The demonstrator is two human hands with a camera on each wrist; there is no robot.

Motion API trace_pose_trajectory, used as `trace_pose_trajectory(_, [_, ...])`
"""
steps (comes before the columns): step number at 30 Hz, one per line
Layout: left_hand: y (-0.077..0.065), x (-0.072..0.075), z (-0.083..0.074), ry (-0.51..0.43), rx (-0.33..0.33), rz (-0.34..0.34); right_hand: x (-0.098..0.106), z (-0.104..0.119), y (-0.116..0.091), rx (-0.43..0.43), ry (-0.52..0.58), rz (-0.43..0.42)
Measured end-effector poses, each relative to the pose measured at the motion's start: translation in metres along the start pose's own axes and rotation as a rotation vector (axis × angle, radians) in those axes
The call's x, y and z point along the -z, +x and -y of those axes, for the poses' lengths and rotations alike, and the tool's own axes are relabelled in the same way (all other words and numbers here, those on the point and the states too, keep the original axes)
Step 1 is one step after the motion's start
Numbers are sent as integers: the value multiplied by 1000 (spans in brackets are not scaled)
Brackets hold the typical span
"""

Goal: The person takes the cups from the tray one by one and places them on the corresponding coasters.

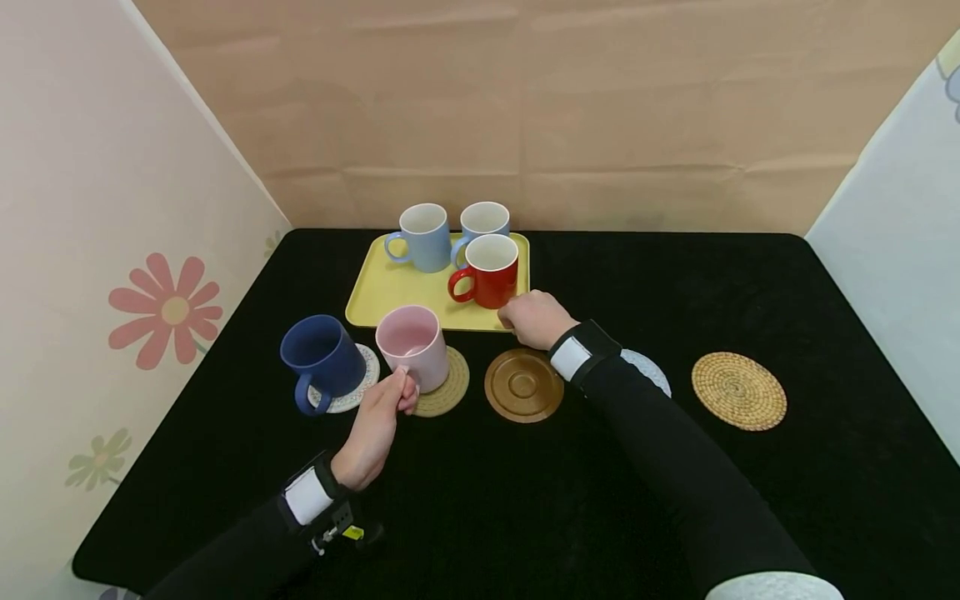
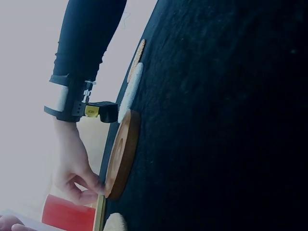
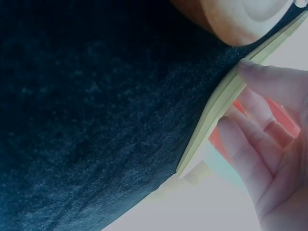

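My left hand (image 1: 380, 427) pinches the handle of a pink mug (image 1: 423, 358), which stands over a round woven coaster (image 1: 452, 392). Beside it, a dark blue mug (image 1: 335, 367) sits on a white patterned coaster (image 1: 366, 392). At the front right corner of a yellow tray (image 1: 390, 296), my right hand (image 1: 538, 318) grips the rim, thumb (image 3: 260, 74) on one side of the corner and fingers on the other. Just behind those fingers a red mug (image 1: 501, 282) stands on the tray. Two light blue mugs (image 1: 429, 246) are at the tray's back.
A brown wooden saucer-like coaster (image 1: 523, 404) lies in front of the tray. Right of it are a pale coaster (image 1: 648, 371), partly hidden by my right forearm, and a straw woven coaster (image 1: 738, 392). Walls stand behind and on both sides of the black-covered table (image 1: 525, 517).
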State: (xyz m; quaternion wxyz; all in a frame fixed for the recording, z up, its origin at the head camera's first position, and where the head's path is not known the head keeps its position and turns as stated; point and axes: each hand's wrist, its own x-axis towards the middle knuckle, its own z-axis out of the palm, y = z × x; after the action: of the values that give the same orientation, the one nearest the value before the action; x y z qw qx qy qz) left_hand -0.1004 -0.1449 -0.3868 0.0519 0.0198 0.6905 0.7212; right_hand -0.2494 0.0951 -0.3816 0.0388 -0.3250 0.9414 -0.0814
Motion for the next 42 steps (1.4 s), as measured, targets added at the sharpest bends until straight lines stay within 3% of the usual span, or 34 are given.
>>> trace_pose_trajectory(7, [-3, -3, 3, 25, -48, 11, 0, 1, 0, 0, -7, -6])
trace_pose_trajectory(23, [-8, -4, 9, 26, -4, 5, 0, 3, -1, -7, -5, -6])
trace_pose_trajectory(42, [-8, -1, 22, 15, -71, 40, -3, 1, 0, -18, -23, 1])
